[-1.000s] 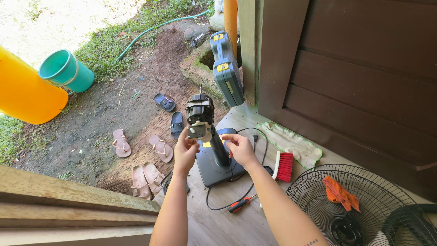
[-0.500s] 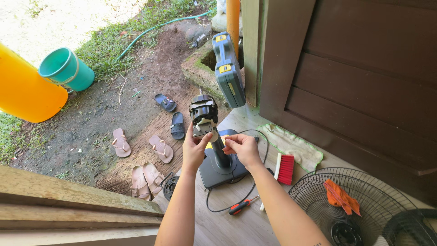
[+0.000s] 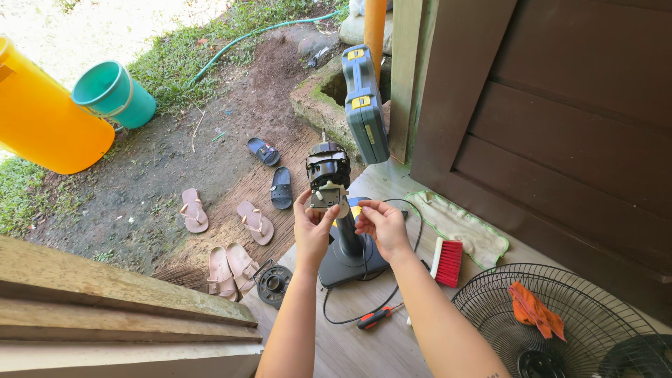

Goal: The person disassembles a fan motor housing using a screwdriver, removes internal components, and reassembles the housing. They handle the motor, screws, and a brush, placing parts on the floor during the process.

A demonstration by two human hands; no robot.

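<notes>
A black fan motor (image 3: 327, 166) sits on top of a dark stand whose base (image 3: 348, 264) rests on the wooden floor. My left hand (image 3: 312, 227) grips a small pale part just under the motor, at its back. My right hand (image 3: 381, 224) is right beside it, fingers pinched together near the same part; whether it holds something small I cannot tell. A black cord runs from the base across the floor.
A wire fan guard (image 3: 560, 325) with an orange cloth (image 3: 535, 311) lies at the right. A red brush (image 3: 446, 260), a red-handled screwdriver (image 3: 374, 318), a blue tool case (image 3: 364, 105), a black round part (image 3: 273, 281), sandals, a teal bucket (image 3: 115, 94) and an orange barrel (image 3: 42, 119) surround the spot.
Both hands have stayed at the motor's back; the right hand has shifted slightly, its fingers closing in near the pale part. The view has moved a little.
</notes>
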